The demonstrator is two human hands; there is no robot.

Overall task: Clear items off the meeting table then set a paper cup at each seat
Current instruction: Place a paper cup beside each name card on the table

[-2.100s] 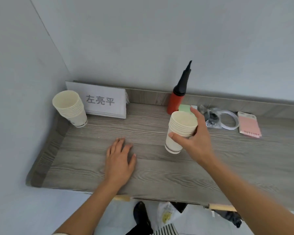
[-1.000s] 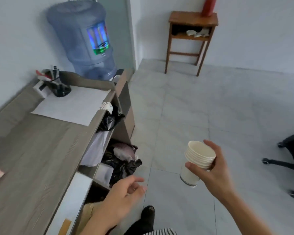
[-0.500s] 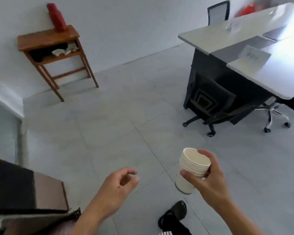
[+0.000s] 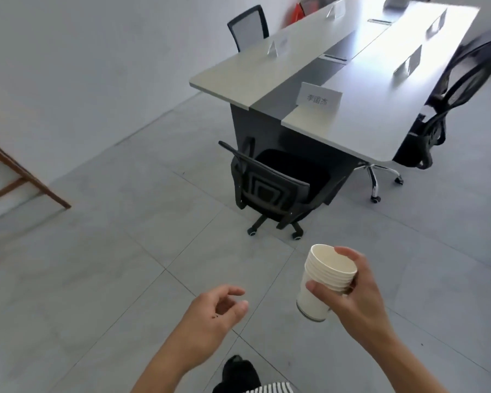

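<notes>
My right hand (image 4: 355,296) grips a stack of several cream paper cups (image 4: 322,282) low in the view, fingers and thumb wrapped round its side, the stack tilted a little. My left hand (image 4: 213,316) hangs beside it to the left, fingers loosely curled, holding nothing. Ahead at the upper right stands the long white and grey meeting table (image 4: 360,80). A white name card (image 4: 318,97) stands near its close end, and several more name cards stand along both sides.
A black office chair (image 4: 272,188) is pushed against the table's near end, another black chair (image 4: 448,97) stands on the right side and a third (image 4: 248,25) on the far left side. A wooden stand's legs (image 4: 17,177) show at the left edge. Grey tiled floor lies between.
I have turned from the wooden counter to face the meeting table, carrying the cup stack in my right hand. My left hand left the counter and hangs free. The table is nearer than half a second ago.
</notes>
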